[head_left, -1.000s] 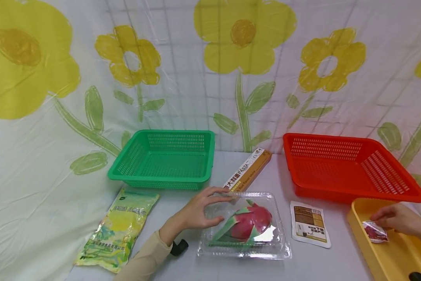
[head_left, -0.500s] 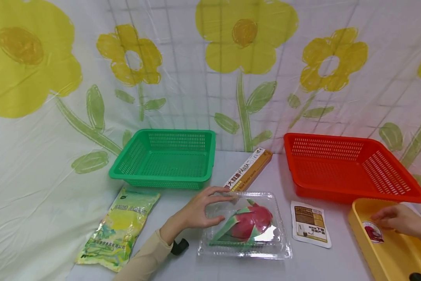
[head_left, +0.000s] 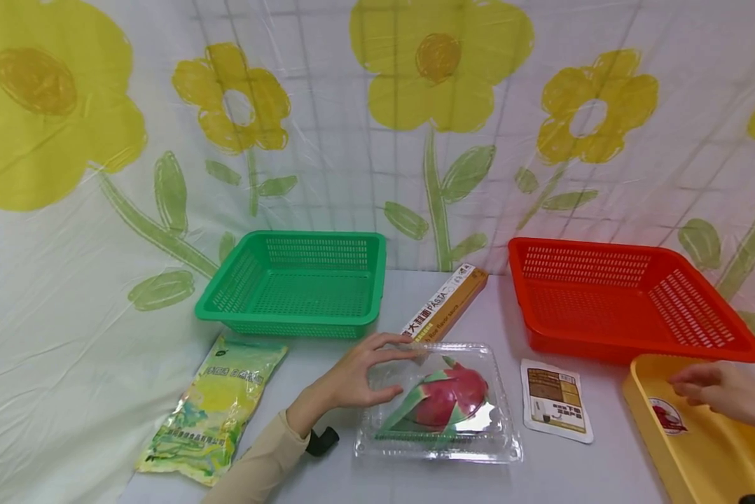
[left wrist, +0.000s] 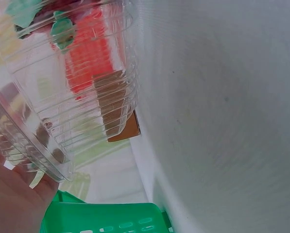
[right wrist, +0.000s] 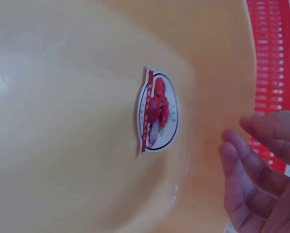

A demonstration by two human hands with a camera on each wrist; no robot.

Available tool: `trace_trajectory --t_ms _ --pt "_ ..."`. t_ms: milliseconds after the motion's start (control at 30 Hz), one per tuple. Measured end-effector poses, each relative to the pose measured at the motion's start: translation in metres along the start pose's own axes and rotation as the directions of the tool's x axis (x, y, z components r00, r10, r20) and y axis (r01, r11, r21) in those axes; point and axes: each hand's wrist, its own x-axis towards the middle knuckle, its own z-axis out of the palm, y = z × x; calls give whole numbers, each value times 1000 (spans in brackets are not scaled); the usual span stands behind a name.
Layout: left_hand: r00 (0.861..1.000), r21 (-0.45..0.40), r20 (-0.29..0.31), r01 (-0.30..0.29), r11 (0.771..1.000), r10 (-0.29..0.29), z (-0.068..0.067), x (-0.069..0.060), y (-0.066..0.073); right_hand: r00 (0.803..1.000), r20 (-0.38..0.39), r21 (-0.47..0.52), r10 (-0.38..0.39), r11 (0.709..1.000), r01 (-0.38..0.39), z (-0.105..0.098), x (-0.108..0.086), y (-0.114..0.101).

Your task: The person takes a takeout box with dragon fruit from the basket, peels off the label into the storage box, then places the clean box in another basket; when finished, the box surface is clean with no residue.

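A clear plastic clamshell box point(head_left: 503, 437) with a red and green dragon fruit point(head_left: 443, 402) inside lies on the table. My left hand point(head_left: 358, 378) rests its spread fingers on the box's left side and lid. The left wrist view shows that hand point(left wrist: 18, 199) touching the box's ridged edge. On the far right, my right hand point(head_left: 724, 395) hovers inside a yellow bin point(head_left: 645, 420), loosely bent fingers holding nothing. A small oval label point(head_left: 667, 416) with a dragon fruit picture lies on the bin's inner surface, apart from the fingertips, as the right wrist view also shows.
Behind stand a green basket point(head_left: 289, 329) on the left and a red basket point(head_left: 579, 346) on the right. A pasta box point(head_left: 447, 304) lies between them. A yellow-green packet point(head_left: 213, 413) lies left of my left arm, a white and brown pouch point(head_left: 555, 402) beside the bin.
My right hand has let go of the oval label and drawn slightly away to the right; the label now lies in the bin. My left hand stays on the box.
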Motion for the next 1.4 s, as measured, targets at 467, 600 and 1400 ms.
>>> trace_trajectory --t_ms 467,600,1400 --pt "999 20 -16 -42 999 42 1 0 -2 981 -174 -78 -88 994 76 5 -19 -43" --pt "1000 6 -7 -20 1000 20 0 0 -1 972 -201 -69 -119 992 107 11 -21 -59" --pt "1000 -12 -6 -24 1000 24 -1 1 0 957 -155 137 -246 954 267 61 3 -126"
